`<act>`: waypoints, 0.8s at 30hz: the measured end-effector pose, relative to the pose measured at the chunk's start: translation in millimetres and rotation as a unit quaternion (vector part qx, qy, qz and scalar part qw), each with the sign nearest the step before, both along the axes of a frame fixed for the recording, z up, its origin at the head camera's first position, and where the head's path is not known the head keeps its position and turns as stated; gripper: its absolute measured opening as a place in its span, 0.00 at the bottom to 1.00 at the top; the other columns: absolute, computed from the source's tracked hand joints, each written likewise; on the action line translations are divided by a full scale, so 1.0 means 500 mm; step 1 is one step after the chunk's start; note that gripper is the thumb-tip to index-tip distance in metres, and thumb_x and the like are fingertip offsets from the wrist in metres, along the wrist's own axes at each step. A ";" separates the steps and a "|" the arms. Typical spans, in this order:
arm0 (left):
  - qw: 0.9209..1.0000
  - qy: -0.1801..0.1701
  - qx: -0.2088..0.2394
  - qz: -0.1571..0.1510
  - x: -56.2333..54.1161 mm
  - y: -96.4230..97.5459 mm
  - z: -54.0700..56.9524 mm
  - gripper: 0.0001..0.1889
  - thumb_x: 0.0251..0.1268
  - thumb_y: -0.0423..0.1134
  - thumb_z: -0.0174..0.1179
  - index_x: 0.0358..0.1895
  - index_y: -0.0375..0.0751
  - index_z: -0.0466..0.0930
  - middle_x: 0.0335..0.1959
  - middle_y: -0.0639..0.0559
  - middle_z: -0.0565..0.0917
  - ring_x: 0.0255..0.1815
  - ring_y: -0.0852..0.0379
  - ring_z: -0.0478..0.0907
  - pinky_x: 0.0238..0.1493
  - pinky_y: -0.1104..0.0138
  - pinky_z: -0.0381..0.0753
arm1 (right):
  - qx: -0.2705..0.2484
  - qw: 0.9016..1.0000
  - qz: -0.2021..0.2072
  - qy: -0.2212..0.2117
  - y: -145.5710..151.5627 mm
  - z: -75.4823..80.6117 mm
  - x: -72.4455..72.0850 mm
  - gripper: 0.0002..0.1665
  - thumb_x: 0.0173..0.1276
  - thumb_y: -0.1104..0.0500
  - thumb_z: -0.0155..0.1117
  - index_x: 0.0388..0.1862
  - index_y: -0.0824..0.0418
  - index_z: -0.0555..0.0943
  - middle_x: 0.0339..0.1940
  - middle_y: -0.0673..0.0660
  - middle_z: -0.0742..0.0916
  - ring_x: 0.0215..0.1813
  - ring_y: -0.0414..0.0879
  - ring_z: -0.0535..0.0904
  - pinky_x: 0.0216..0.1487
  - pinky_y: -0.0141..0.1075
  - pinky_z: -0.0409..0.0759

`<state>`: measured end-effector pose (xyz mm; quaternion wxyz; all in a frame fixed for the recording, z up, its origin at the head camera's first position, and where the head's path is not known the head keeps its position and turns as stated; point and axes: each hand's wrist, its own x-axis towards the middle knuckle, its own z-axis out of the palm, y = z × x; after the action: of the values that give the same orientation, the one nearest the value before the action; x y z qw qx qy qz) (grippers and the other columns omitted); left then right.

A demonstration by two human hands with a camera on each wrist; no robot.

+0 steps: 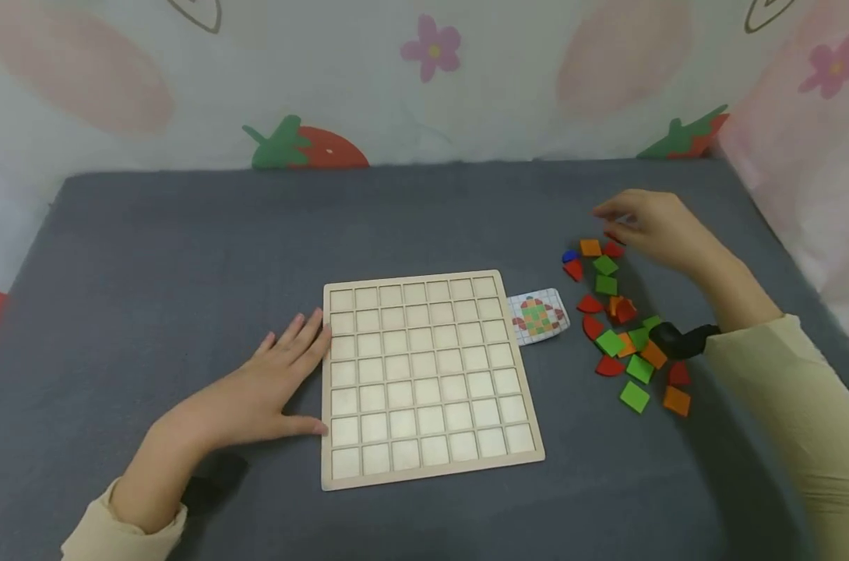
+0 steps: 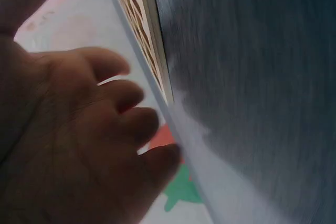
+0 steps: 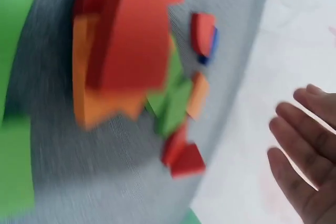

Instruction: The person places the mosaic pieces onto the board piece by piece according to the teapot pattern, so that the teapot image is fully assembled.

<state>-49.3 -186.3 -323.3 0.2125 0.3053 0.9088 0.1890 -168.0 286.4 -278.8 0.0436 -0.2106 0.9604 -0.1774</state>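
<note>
The clearest label we find is the one printed card [image 1: 540,315], whose gridded face carries a small mosaic figure of green, orange, red and a little blue; its left end meets the right edge of the wooden board [image 1: 422,380], and we cannot tell how far it runs beneath. We count seven rows of seven square cells on that board, forty-nine in all, lying on the grey cloth [image 1: 151,249] in front of the person. To its right lies a loose scatter of coloured pieces: we count seven green squares [image 1: 634,396], at least five orange squares [image 1: 677,401], one blue piece [image 1: 570,255] partly covered by a red one, and seven plain red pieces [image 1: 593,326], several fan-shaped, plus another red edge just under the right fingers. One red piece rests on top of orange in the middle of the group. We see the left hand [image 1: 270,393] with its fingers spread, their tips and the thumb touching the board's left edge. The right hand [image 1: 652,222] hovers at the far end of the scatter, its fingers loosely bent and slightly apart; we see nothing gripped in it. A black wrist device [image 1: 670,341] hangs over some pieces. On the white backdrop [image 1: 502,117] we count two pink flowers [image 1: 431,49] and two strawberries [image 1: 329,148].
</note>
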 end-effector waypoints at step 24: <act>1.000 -0.009 -0.002 -0.016 0.044 0.050 0.006 0.55 0.58 0.58 0.62 0.74 0.30 0.37 0.75 0.37 0.32 0.75 0.41 0.32 0.69 0.44 0.42 | 0.044 0.994 0.006 -0.103 -0.016 -0.033 -0.023 0.06 0.61 0.70 0.65 0.37 0.68 0.83 0.38 0.64 0.85 0.43 0.58 0.80 0.43 0.50 0.78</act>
<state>-27.2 -161.4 -320.3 0.2239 0.3173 0.9024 0.1866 -179.6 278.5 -295.1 0.1529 -0.1944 0.9564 -0.1556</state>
